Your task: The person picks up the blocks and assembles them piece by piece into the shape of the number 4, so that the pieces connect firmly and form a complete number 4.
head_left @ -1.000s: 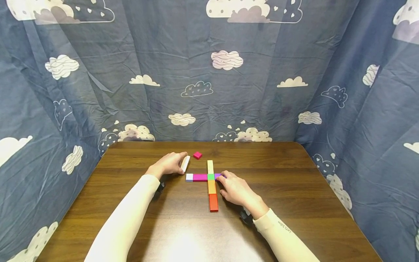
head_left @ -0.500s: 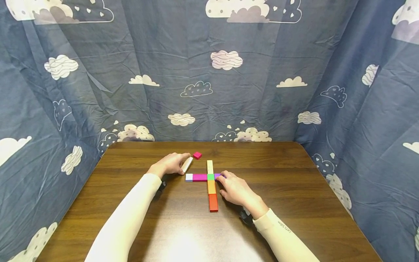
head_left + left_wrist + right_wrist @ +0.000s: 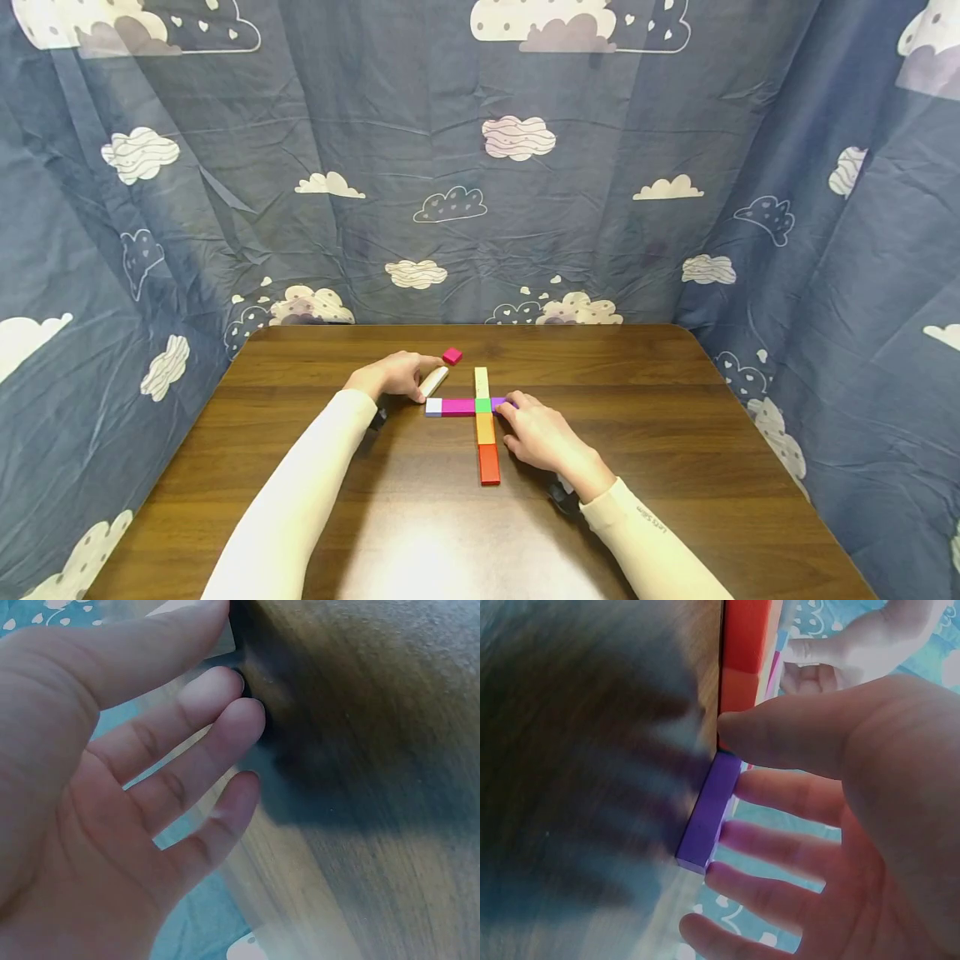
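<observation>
In the head view my left hand pinches a long white block between thumb and index finger; its other fingers hang loosely bent. Only a corner of that block shows past the thumb in the left wrist view. Just right of it, flat coloured blocks form a cross: pale yellow, green, orange, red, magenta and light blue. My right hand rests at the cross, its nearly straight fingertips touching the purple block and its thumb against the orange one.
A small crimson block lies beyond the cross, near the left fingertips. Everything is on a brown wooden table. Blue curtains with cloud prints stand behind and on both sides.
The left hand has moved slightly right and toward the person, and the white block in it has turned clockwise, its far end now farther right. The right hand and the cross stay put.
</observation>
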### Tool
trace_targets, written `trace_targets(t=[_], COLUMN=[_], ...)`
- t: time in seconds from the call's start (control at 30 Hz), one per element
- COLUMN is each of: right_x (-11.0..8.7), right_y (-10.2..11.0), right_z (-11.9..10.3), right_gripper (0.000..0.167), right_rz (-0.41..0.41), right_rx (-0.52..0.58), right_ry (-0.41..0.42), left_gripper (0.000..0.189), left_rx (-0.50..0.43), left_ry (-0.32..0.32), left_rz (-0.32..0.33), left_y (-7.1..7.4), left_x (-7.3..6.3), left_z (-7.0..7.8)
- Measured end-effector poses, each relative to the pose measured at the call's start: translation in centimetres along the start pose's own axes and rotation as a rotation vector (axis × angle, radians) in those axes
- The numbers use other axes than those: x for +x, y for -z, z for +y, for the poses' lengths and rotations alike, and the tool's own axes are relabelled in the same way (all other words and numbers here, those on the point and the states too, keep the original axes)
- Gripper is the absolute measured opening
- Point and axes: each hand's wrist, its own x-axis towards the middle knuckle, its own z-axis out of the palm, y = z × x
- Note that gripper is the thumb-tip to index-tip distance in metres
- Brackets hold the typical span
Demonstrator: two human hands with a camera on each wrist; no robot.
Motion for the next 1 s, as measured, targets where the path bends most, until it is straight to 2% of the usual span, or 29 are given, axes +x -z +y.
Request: trace_targets(t=[0.13,0.3,0.67,1.0], right_x=[0.01,-0.05,-0.09,-0.06], right_y=[0.01,0.07,0.06,0.04], right_z=[-0.02,-0.09,-0.06,-0.08], right_gripper=[0.041,0.04,0.04,0.04], right_rz=[0.005,0.0,0.009,0.0], right_rx=[0.005,0.007,0.004,0.007], right_ry=[0.001,0.006,0.002,-0.007], left_gripper=[0.078,0.079,0.078,0.079], left_rx=[-0.012,-0.022,-0.04,-0.064], left_ry=[-0.006,0.025,0.015,0.046], left_rz=[-0.02,-0.042,-0.039,-0.046], left_y=[0.16,0.15,0.36,0.09], left_x=[0.2,0.31,0.17,0.28], left_z=[-0.14,-0.34,-0.07,-0.16])
